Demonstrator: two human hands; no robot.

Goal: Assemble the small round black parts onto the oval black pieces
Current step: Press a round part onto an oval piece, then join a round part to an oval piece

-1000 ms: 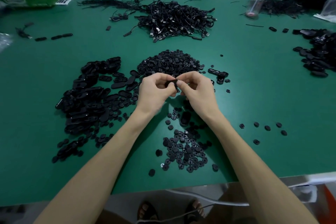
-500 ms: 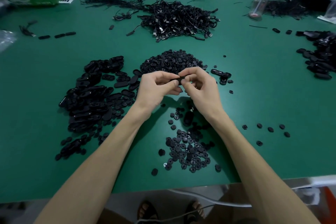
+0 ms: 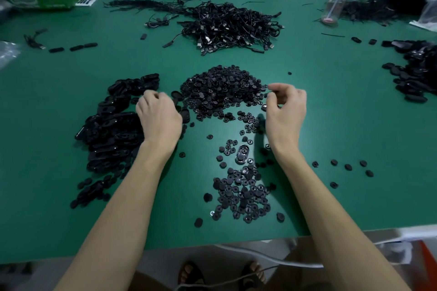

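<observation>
Head view: hands well apart, left hand point(image 3: 158, 118) curled over the oval pieces point(image 3: 111, 125) toward the bench point(image 3: 343, 130) left edge, right hand point(image 3: 285, 112) nearer the round parts point(image 3: 220, 90) heaped mid-bench; whether either holds anything, cannot tell.

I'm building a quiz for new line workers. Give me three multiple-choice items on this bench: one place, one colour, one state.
1. Where is the cable pile? A far middle of the table; B near edge; C on the floor.
2. The table is: A red; B green; C white.
3. The hands are: A clasped together; B apart, at separate heaps; C off the table.
A: it lies beyond the round parts heap. B: the surface is green. B: left hand at the oval pieces, right hand beside the round parts.
</observation>
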